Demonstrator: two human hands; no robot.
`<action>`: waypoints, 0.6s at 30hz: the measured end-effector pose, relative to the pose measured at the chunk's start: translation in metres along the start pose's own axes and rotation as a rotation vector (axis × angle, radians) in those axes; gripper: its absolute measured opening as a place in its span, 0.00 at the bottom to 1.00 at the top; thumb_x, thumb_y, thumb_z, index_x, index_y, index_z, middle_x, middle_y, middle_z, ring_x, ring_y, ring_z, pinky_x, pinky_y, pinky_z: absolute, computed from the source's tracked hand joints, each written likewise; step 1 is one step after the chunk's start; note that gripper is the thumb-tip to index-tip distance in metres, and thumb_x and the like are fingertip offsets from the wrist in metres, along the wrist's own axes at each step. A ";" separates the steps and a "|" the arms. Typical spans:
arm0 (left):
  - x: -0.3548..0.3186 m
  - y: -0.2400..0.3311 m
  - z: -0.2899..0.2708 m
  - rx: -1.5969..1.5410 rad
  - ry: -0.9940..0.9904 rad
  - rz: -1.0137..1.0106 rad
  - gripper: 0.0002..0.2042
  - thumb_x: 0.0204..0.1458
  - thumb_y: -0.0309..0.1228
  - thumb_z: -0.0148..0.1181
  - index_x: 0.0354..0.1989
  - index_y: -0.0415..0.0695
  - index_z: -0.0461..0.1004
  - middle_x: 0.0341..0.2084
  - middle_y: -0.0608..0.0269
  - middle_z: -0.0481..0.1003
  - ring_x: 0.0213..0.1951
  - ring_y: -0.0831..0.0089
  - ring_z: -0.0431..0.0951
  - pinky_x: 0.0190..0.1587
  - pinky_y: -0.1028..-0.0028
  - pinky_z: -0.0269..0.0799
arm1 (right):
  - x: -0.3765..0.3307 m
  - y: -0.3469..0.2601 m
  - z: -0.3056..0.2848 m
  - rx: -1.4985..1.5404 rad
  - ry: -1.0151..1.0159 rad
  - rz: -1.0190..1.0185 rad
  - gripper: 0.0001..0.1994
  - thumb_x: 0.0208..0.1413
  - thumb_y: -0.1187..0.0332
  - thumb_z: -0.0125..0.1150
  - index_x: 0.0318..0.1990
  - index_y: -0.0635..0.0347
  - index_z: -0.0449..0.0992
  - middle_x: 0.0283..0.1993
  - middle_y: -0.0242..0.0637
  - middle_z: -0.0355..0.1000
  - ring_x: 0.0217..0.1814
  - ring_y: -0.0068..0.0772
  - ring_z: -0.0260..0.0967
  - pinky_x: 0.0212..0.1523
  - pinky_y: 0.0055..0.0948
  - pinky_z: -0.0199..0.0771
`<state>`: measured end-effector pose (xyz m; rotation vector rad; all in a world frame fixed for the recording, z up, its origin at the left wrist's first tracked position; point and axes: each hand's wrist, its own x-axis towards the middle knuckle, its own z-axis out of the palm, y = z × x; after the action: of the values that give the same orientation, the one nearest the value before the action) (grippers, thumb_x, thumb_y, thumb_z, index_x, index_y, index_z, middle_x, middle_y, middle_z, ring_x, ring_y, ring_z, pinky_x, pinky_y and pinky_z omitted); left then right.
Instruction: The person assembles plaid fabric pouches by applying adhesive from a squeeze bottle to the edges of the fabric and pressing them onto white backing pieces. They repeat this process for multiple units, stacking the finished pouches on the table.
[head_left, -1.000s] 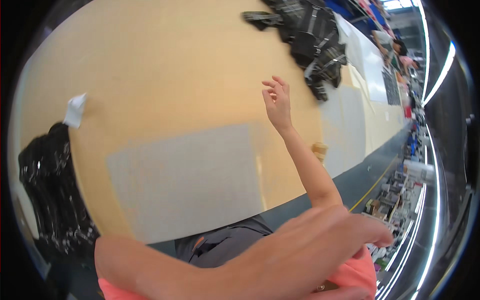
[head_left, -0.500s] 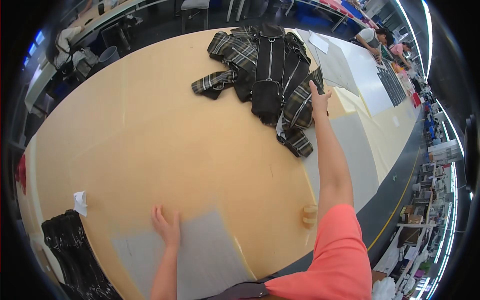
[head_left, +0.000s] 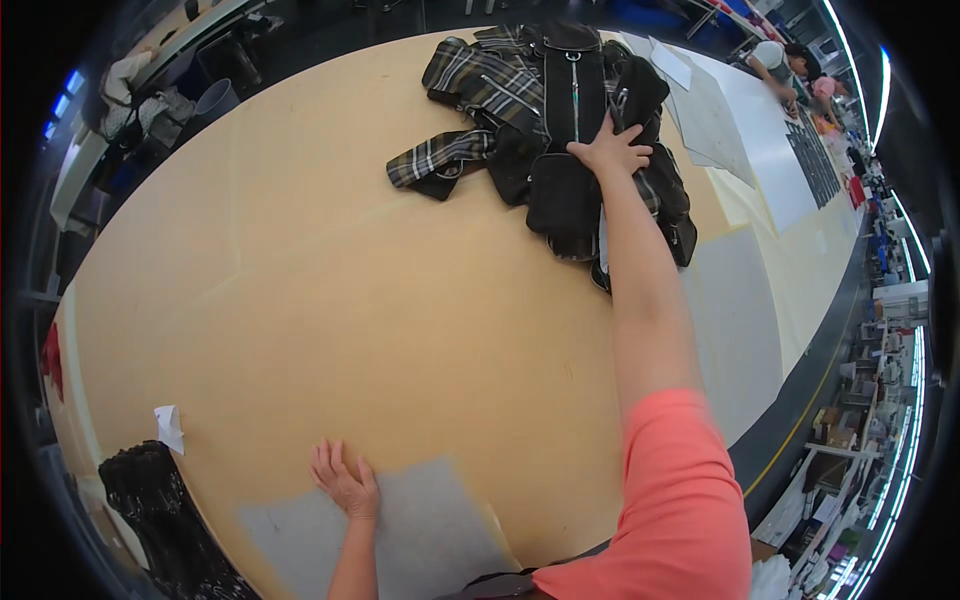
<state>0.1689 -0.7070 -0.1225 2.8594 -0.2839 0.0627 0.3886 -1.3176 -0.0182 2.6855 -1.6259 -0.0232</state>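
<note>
Worker at a big tan cutting table (head_left: 300,300), leaning far over it. R hand (head_left: 608,150), arm at full stretch, lies on a dark plaid jacket (head_left: 545,110) heaped at the table's far side; fingers spread over the cloth, thumb out. Can't tell whether any fabric is pinched under the palm. L hand (head_left: 345,482) is pressed flat, fingers splayed, on the near part of the table, at the top edge of a grey sheet (head_left: 420,530), apparently as a prop for the reach. It holds nothing.

As it looks from here: the jacket is reached but not gathered. It lies rumpled, sleeves thrown out to the left, front zip up, well apart from the worker's edge. Nothing of it is lifted, and the wide tan stretch between jacket and grey sheet is bare. So contact is made; any pulling in or laying out is not yet done.

Also there: a black lacy garment (head_left: 160,520) at the near left edge, a scrap of white paper (head_left: 168,428) just above it, pale pattern sheets (head_left: 730,130) to the jacket's right, another person (head_left: 785,62) at work far along the table.
</note>
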 end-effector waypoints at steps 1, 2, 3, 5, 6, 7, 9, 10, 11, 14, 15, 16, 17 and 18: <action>0.002 0.001 0.001 -0.009 0.007 0.000 0.24 0.52 0.37 0.55 0.58 0.46 0.64 0.62 0.53 0.60 0.67 0.54 0.52 0.67 0.48 0.39 | -0.002 0.001 -0.004 0.023 0.030 0.010 0.51 0.38 0.40 0.66 0.71 0.29 0.44 0.73 0.59 0.37 0.69 0.75 0.43 0.63 0.58 0.51; 0.000 0.000 0.001 0.001 0.006 -0.001 0.24 0.51 0.37 0.55 0.57 0.46 0.64 0.62 0.54 0.59 0.67 0.54 0.52 0.67 0.48 0.39 | -0.003 0.004 -0.002 0.061 0.047 0.020 0.52 0.37 0.41 0.67 0.71 0.29 0.43 0.73 0.59 0.38 0.69 0.73 0.45 0.63 0.58 0.51; 0.001 0.000 0.002 0.004 0.007 0.005 0.24 0.51 0.37 0.55 0.57 0.46 0.64 0.62 0.54 0.59 0.67 0.54 0.52 0.67 0.48 0.39 | -0.001 0.009 -0.005 0.100 0.072 0.036 0.53 0.37 0.42 0.68 0.71 0.28 0.41 0.72 0.59 0.39 0.68 0.70 0.46 0.63 0.57 0.51; 0.002 -0.001 0.003 0.009 0.012 0.008 0.24 0.51 0.37 0.55 0.57 0.46 0.64 0.62 0.54 0.59 0.67 0.54 0.52 0.67 0.48 0.39 | 0.010 0.021 -0.003 0.178 0.141 0.074 0.56 0.36 0.47 0.70 0.71 0.28 0.36 0.71 0.61 0.42 0.67 0.64 0.51 0.63 0.53 0.54; 0.000 -0.002 0.003 0.010 0.014 -0.002 0.24 0.51 0.37 0.55 0.57 0.46 0.64 0.62 0.54 0.59 0.67 0.54 0.52 0.67 0.47 0.39 | 0.010 0.022 -0.007 0.228 0.124 0.093 0.56 0.36 0.49 0.72 0.71 0.29 0.36 0.69 0.64 0.45 0.67 0.63 0.51 0.62 0.50 0.58; 0.000 -0.003 0.003 0.005 0.017 -0.002 0.24 0.51 0.37 0.55 0.57 0.46 0.64 0.62 0.54 0.59 0.67 0.54 0.52 0.67 0.47 0.40 | 0.016 0.029 -0.006 0.256 0.140 0.109 0.56 0.36 0.50 0.72 0.70 0.30 0.36 0.67 0.65 0.47 0.66 0.64 0.53 0.61 0.49 0.60; -0.002 -0.006 0.006 0.003 0.015 -0.007 0.24 0.50 0.37 0.55 0.57 0.46 0.64 0.62 0.53 0.59 0.67 0.54 0.52 0.67 0.47 0.40 | 0.029 0.043 -0.004 0.347 0.156 0.118 0.56 0.36 0.53 0.72 0.70 0.34 0.37 0.64 0.67 0.51 0.63 0.66 0.57 0.60 0.48 0.64; -0.002 -0.007 0.007 0.002 0.017 -0.008 0.24 0.50 0.37 0.55 0.57 0.46 0.64 0.62 0.53 0.59 0.67 0.55 0.52 0.67 0.47 0.40 | 0.036 0.050 -0.004 0.411 0.158 0.111 0.55 0.36 0.54 0.72 0.70 0.35 0.37 0.63 0.68 0.53 0.61 0.66 0.59 0.60 0.48 0.65; -0.001 -0.008 0.008 -0.002 0.020 -0.010 0.25 0.50 0.37 0.56 0.57 0.47 0.64 0.62 0.53 0.59 0.67 0.55 0.52 0.67 0.47 0.40 | 0.041 0.056 -0.002 0.435 0.182 0.115 0.55 0.36 0.55 0.72 0.70 0.40 0.38 0.62 0.66 0.56 0.59 0.64 0.63 0.59 0.46 0.66; 0.001 -0.004 0.010 -0.027 0.019 0.006 0.25 0.50 0.36 0.56 0.58 0.47 0.64 0.62 0.54 0.58 0.67 0.55 0.52 0.67 0.47 0.41 | 0.069 0.095 0.002 0.523 0.180 0.033 0.42 0.37 0.62 0.68 0.64 0.51 0.57 0.54 0.54 0.70 0.57 0.51 0.68 0.57 0.41 0.68; 0.002 -0.002 0.009 -0.023 0.023 0.005 0.25 0.50 0.36 0.56 0.58 0.48 0.63 0.62 0.54 0.58 0.67 0.55 0.52 0.67 0.46 0.41 | 0.064 0.089 0.000 0.548 0.205 0.011 0.39 0.37 0.63 0.67 0.62 0.52 0.60 0.52 0.52 0.71 0.56 0.51 0.69 0.57 0.41 0.68; 0.001 -0.001 0.007 -0.020 0.018 0.006 0.25 0.50 0.36 0.56 0.58 0.48 0.63 0.62 0.54 0.58 0.67 0.55 0.52 0.67 0.46 0.41 | 0.054 0.091 -0.003 0.566 0.225 -0.006 0.36 0.37 0.64 0.65 0.60 0.53 0.63 0.51 0.51 0.73 0.55 0.50 0.70 0.56 0.40 0.68; 0.002 -0.001 0.005 -0.007 0.021 -0.001 0.25 0.50 0.36 0.56 0.58 0.48 0.63 0.62 0.54 0.58 0.67 0.55 0.52 0.67 0.46 0.40 | 0.046 0.091 -0.006 0.584 0.246 -0.020 0.34 0.37 0.65 0.64 0.58 0.54 0.66 0.49 0.50 0.74 0.54 0.50 0.71 0.56 0.40 0.68; 0.002 0.002 0.003 -0.002 0.017 -0.006 0.25 0.50 0.36 0.56 0.59 0.48 0.63 0.62 0.54 0.58 0.67 0.55 0.52 0.67 0.46 0.40 | 0.038 0.089 -0.009 0.619 0.263 -0.072 0.33 0.36 0.66 0.64 0.57 0.55 0.66 0.48 0.50 0.74 0.53 0.51 0.71 0.55 0.40 0.68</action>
<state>0.1703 -0.7100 -0.1250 2.8566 -0.2718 0.0851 0.3272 -1.3931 -0.0087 2.9719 -1.6558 0.9367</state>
